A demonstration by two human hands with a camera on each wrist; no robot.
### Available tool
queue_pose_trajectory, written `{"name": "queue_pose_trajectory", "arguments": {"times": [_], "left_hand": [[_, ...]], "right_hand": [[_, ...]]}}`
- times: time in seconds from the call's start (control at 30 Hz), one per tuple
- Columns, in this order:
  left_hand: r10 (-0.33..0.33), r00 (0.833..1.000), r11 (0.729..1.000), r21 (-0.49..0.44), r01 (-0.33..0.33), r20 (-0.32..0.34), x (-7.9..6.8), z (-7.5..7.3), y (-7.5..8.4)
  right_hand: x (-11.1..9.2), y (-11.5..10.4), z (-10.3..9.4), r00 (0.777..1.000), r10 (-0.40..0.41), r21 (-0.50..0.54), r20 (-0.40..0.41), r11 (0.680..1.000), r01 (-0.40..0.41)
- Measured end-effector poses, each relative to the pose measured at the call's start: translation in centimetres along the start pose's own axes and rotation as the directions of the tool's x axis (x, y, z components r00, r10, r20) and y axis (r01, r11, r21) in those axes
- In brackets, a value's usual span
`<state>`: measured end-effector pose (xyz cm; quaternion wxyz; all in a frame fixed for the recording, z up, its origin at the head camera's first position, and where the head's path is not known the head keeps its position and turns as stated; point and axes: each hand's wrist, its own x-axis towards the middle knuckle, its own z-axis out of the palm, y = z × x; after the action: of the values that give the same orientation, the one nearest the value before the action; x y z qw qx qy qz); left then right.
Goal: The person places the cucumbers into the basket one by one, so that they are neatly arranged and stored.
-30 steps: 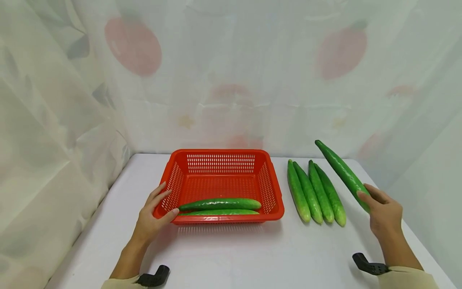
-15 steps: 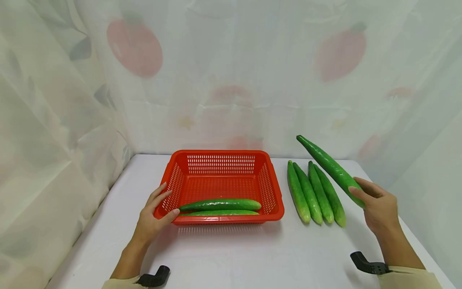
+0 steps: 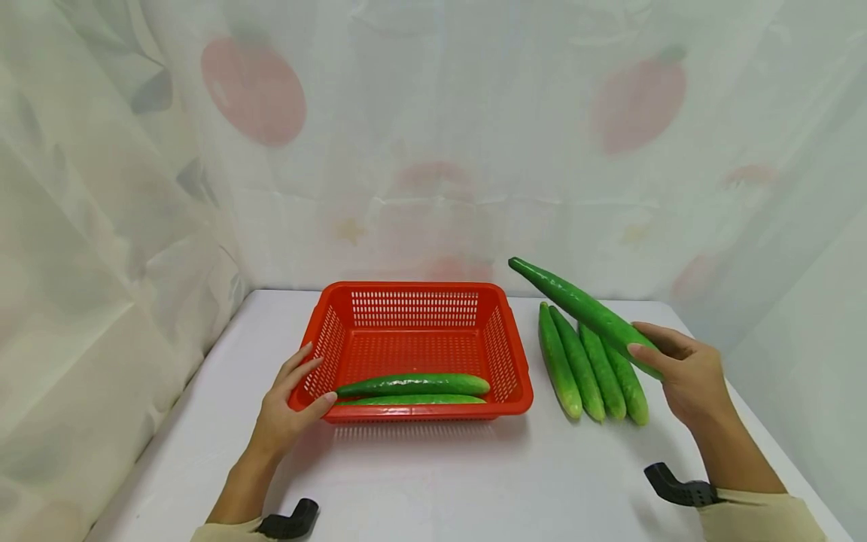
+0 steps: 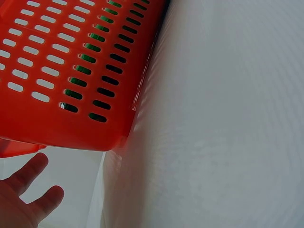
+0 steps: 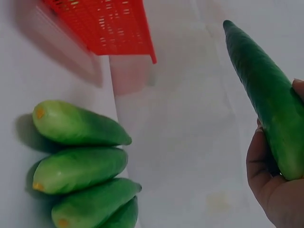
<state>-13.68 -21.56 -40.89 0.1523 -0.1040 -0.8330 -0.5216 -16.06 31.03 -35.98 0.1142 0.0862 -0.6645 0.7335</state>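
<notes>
My right hand (image 3: 691,373) grips a long green cucumber (image 3: 576,301) near its thick end, the dark tip pointing up and to the left. In the right wrist view the fingers curl round this cucumber (image 5: 261,85), held above the table. At the front left corner of a red plastic basket (image 3: 420,410), my left hand (image 3: 287,406) rests with fingers spread along the left rim and the thumb on the front rim. Inside the basket, two cucumbers (image 3: 413,385) lie side by side along the front wall. The left wrist view shows the slotted basket wall (image 4: 52,71) above two fingertips.
Several more cucumbers (image 3: 558,361) lie in a row right of the basket, partly behind the held one. A white cloth covers the table (image 3: 433,482). Printed curtains (image 3: 433,150) stand at the back and sides.
My right hand has carried the cucumber leftward, so its tip now passes over the row towards the basket. The left hand and basket have stayed put.
</notes>
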Motion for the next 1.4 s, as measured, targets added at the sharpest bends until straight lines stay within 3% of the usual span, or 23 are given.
{"name": "queue_pose_trajectory", "arguments": {"times": [0.13, 0.37, 0.47, 0.63, 0.77, 0.9, 1.03, 1.23, 1.4], "left_hand": [[0.001, 1.000, 1.000, -0.006, -0.001, 0.001, 0.0, 0.0, -0.3], [0.006, 1.000, 1.000, 0.010, -0.006, -0.002, 0.1, 0.2, -3.5], [0.001, 1.000, 1.000, 0.021, -0.001, -0.002, 0.1, 0.1, -4.2], [-0.011, 1.000, 1.000, 0.022, 0.011, -0.001, -0.1, 0.1, -3.1], [-0.015, 1.000, 1.000, 0.013, 0.015, 0.005, -0.1, 0.0, -1.0], [-0.004, 1.000, 1.000, 0.012, 0.004, 0.004, -0.1, 0.0, 0.0], [0.000, 1.000, 1.000, 0.003, 0.000, 0.002, 0.0, 0.0, -0.7], [-0.003, 1.000, 1.000, 0.003, 0.003, -0.003, 0.2, 0.1, -3.6], [0.011, 1.000, 1.000, -0.015, -0.011, -0.005, 0.3, 0.2, -4.2]], "right_hand": [[0.5, -0.3, 0.8, 0.999, -0.007, -0.050, 0.040, 0.999, 0.009], [1.3, -0.8, 2.1, 0.995, -0.007, -0.116, 0.099, 0.993, 0.019], [1.6, -0.8, 2.9, 0.993, -0.005, -0.113, 0.120, 0.993, 0.019], [2.1, -0.8, 4.2, 0.990, 0.012, -0.142, 0.144, 0.990, 0.008], [2.4, -1.1, 5.1, 0.988, 0.023, -0.246, 0.151, 0.969, 0.015], [3.0, -1.2, 6.1, 0.986, 0.043, -0.332, 0.161, 0.943, 0.013], [3.6, -0.9, 7.3, 0.982, 0.071, -0.337, 0.175, 0.941, -0.008], [4.3, 0.1, 9.4, 0.972, 0.129, -0.327, 0.195, 0.943, -0.059], [4.6, 1.0, 11.2, 0.957, 0.155, -0.313, 0.246, 0.947, -0.073]]}}
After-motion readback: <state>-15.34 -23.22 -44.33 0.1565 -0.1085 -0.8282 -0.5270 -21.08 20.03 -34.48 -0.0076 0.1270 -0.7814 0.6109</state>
